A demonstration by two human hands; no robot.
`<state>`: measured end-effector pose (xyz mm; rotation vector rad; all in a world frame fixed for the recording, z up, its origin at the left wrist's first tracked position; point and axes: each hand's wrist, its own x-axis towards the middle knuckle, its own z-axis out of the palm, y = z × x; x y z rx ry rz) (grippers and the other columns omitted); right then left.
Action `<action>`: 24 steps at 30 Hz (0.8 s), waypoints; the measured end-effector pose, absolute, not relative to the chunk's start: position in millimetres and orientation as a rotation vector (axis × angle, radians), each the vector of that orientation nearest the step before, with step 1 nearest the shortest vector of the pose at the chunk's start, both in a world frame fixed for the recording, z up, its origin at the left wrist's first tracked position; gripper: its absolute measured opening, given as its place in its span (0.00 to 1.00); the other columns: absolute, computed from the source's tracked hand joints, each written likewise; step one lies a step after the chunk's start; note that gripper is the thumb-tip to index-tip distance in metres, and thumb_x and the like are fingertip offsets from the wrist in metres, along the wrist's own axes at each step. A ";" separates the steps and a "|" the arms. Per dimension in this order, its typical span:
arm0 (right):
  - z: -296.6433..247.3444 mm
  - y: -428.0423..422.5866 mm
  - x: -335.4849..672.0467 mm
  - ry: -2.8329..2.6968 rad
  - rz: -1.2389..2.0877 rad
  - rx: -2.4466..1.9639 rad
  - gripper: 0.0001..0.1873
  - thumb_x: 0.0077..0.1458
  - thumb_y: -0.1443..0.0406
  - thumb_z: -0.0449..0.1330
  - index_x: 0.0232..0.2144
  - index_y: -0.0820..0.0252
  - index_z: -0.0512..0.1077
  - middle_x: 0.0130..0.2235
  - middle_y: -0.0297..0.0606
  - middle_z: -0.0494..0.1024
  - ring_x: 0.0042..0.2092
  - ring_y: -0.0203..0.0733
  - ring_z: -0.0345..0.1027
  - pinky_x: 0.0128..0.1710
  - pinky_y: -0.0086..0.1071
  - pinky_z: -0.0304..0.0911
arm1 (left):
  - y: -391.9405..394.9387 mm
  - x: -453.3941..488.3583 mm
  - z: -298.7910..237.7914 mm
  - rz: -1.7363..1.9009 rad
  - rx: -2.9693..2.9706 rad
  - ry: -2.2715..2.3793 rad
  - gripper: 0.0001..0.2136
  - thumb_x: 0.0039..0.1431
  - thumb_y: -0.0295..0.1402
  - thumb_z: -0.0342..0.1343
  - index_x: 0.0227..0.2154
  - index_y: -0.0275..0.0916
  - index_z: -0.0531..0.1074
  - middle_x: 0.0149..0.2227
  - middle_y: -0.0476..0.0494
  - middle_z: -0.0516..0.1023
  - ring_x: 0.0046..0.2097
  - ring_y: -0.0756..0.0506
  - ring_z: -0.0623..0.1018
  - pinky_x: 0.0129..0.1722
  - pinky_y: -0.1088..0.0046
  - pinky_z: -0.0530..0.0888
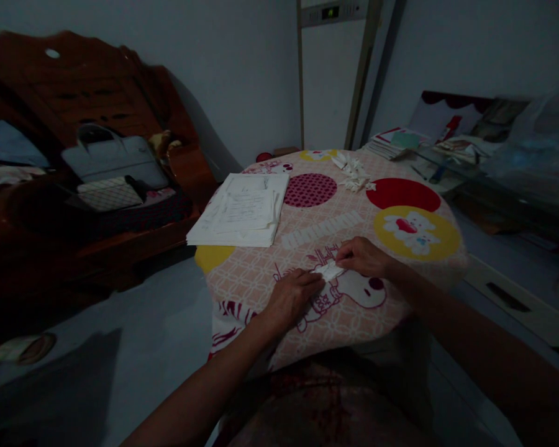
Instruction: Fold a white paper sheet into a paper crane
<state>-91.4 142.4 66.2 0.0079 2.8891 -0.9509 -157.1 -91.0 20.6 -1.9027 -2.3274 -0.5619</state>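
Observation:
A small white piece of paper [330,270] lies between my two hands on the patterned tablecloth [256,273]. My left hand [293,294] is closed at the paper's left end, its fingertips pressed together on it. At the upper right end, my right hand [362,256] pinches the same paper between thumb and fingers. Just beyond the hands, a slanting row of small white paper strips [323,230] is laid out side by side. The room is dim, so fine detail on the paper cannot be made out.
A stack of written sheets [242,208] sits at the table's left. Crumpled paper bits [354,174] lie at the back. To the right is a glass-topped stand [475,180] with papers and a plastic bag [540,149]. A wooden bench [97,93] on the left carries a grey bag [116,155].

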 end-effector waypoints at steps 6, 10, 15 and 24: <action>62.7 133.4 -87.1 2.951 -0.768 -0.177 0.08 0.49 0.68 0.59 0.23 0.61 0.78 0.27 0.37 0.75 0.31 0.37 0.65 0.32 0.29 0.55 | -90.4 -156.2 21.6 -0.544 -1.899 -2.352 0.14 0.64 0.25 0.50 0.49 0.41 0.74 0.52 0.45 0.77 0.49 0.44 0.74 0.49 0.66 0.72; 55.8 130.6 -84.7 3.028 -0.647 -0.140 0.07 0.48 0.70 0.58 0.23 0.62 0.77 0.30 0.39 0.75 0.34 0.39 0.65 0.36 0.30 0.57 | -90.4 -157.3 18.2 -0.568 -1.895 -2.345 0.14 0.63 0.25 0.51 0.48 0.41 0.74 0.51 0.45 0.77 0.50 0.44 0.74 0.49 0.65 0.73; 62.8 125.8 -88.4 3.042 -0.562 0.231 0.08 0.43 0.75 0.57 0.23 0.64 0.76 0.29 0.41 0.76 0.31 0.38 0.66 0.33 0.30 0.56 | -90.4 -157.6 17.6 -0.566 -1.915 -2.320 0.14 0.63 0.26 0.51 0.49 0.42 0.74 0.51 0.44 0.77 0.48 0.44 0.75 0.47 0.65 0.73; 70.7 93.3 -99.5 2.906 -0.800 0.249 0.07 0.43 0.74 0.60 0.23 0.62 0.77 0.25 0.35 0.78 0.29 0.35 0.69 0.29 0.26 0.57 | -90.7 -158.0 16.2 -0.542 -1.930 -2.313 0.14 0.63 0.26 0.51 0.49 0.42 0.73 0.52 0.45 0.76 0.49 0.44 0.74 0.47 0.67 0.72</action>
